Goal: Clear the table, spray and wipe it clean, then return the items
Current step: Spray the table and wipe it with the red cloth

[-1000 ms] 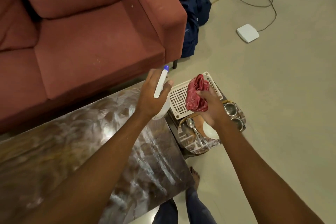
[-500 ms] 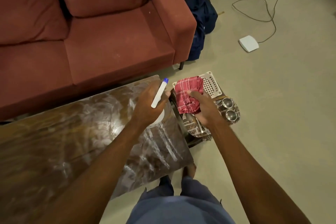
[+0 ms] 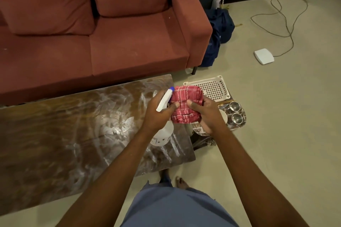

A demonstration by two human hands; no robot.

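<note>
Cloth (image 3: 185, 105) had risen off the tray (image 3: 212, 88) to the spray bottle (image 3: 162, 135) at the desk's (image 3: 73, 134) right edge; right hand (image 3: 208, 114) pinched it, left hand's (image 3: 156, 116) fingers wrapped the bottle, seemingly readying a wipe.

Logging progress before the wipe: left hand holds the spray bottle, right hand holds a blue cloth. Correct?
Not quite: the head view shows the cloth is red checked, not blue. Otherwise right: the left hand holds the spray bottle, the right hand holds the cloth.
</note>
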